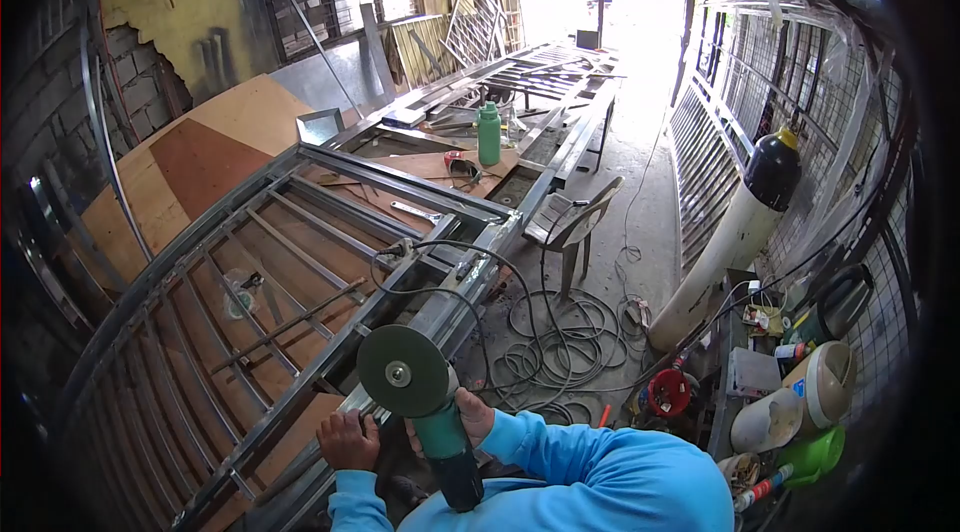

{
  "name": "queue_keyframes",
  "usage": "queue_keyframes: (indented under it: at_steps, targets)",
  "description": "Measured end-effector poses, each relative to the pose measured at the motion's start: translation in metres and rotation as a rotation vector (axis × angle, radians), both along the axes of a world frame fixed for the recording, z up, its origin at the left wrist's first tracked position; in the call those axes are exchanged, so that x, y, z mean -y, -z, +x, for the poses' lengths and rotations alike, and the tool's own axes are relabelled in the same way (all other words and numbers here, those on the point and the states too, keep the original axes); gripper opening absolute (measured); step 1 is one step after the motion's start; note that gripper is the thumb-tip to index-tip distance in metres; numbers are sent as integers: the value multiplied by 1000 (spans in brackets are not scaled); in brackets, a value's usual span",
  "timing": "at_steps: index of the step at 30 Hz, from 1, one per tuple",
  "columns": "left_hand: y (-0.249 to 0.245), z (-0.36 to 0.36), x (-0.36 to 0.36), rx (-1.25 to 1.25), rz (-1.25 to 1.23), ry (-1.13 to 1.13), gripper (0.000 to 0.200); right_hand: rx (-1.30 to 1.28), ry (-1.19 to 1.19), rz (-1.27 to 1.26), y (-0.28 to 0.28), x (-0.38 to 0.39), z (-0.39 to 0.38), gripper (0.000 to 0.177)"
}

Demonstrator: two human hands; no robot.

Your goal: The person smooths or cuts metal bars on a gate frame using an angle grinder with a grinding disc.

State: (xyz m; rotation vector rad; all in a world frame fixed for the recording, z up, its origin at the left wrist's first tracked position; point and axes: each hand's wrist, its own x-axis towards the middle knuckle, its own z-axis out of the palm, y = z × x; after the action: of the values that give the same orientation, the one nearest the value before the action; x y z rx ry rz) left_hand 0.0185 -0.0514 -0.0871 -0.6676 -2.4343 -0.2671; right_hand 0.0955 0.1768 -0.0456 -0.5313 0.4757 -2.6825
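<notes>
A green angle grinder (pixel 443 437) with a large dark disc (pixel 402 370) faces the camera at the lower middle. My right hand (pixel 474 418) is wrapped round its body just below the disc. Left of the tool, my left hand (pixel 349 440) has its fingers curled down at the edge of a metal frame (pixel 290 422); whether it grips anything is hidden. Other fingertips show at the grinder's left side. The curved barred gate (pixel 200 332) lies flat over brown boards to the left. Blue sleeves cover both arms.
A green bottle (pixel 489 135) and a wrench (pixel 415 212) are on the long work frame. Beside it stands a plastic chair (pixel 575 222), with coiled cables (pixel 560 342) on the floor. A gas cylinder (pixel 735 232) leans at the right, near containers (pixel 768 420).
</notes>
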Motion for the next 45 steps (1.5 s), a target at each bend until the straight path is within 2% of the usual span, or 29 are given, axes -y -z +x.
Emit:
queue_keyframes:
  at_steps: [36,45]
  targets:
    - [-3,3,-1,32,-35,-43,27,79,-20,16,0,-4,7,88]
    - [-4,3,-2,-15,-32,-37,27,27,-1,27,1,-4,3,89]
